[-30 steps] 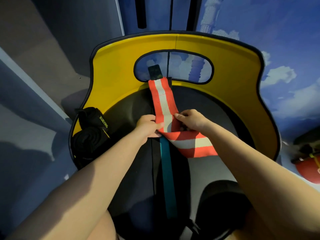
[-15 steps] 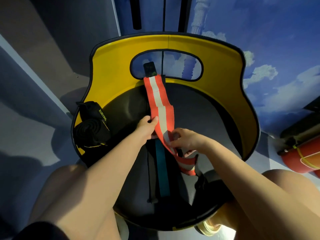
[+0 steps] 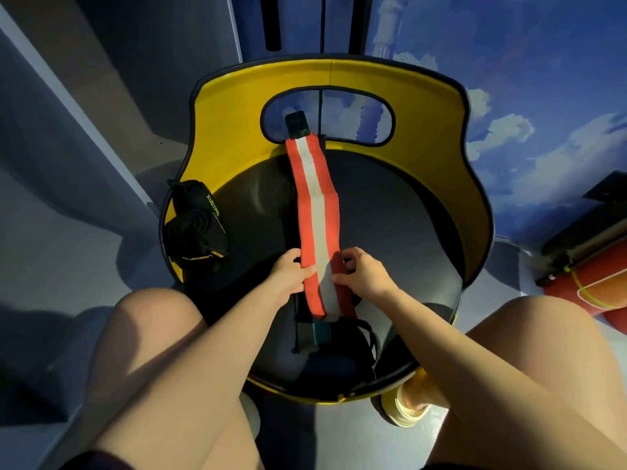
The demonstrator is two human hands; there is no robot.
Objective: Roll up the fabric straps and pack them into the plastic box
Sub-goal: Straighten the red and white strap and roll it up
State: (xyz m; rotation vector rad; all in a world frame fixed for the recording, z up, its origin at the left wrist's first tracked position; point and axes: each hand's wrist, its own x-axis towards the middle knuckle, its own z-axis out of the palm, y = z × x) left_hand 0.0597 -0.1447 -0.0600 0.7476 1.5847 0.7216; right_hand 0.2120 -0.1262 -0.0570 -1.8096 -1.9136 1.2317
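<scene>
the orange strap (image 3: pixel 314 218) with its pale centre stripe lies stretched from about twelve o'clock, where its dark tab end (image 3: pixel 297 124) pokes into the cut-out of the yellow chair back (image 3: pixel 434 106), down to six o'clock on the black seat (image 3: pixel 400 212), likely laid out flat so it can be rolled evenly from the near end. the left hand (image 3: pixel 290 274) pinches the strap's left edge, thumb on top and fingers curled under; the right hand (image 3: pixel 364 274) grips the right edge the same way, fingers closed on the cloth, so the two hands square the end before the first turn, as i judge it. at nine o'clock a black strap (image 3: pixel 191 228), already coiled, rests against the chair's left rim. under the orange end, at six o'clock, sit a teal strap (image 3: pixel 320 330) and some dark webbing (image 3: pixel 363 337), their lengths mostly covered. the plastic box is not in view; a red object (image 3: pixel 590 283) at three o'clock is cut by the frame edge and i cannot tell what it is.
</scene>
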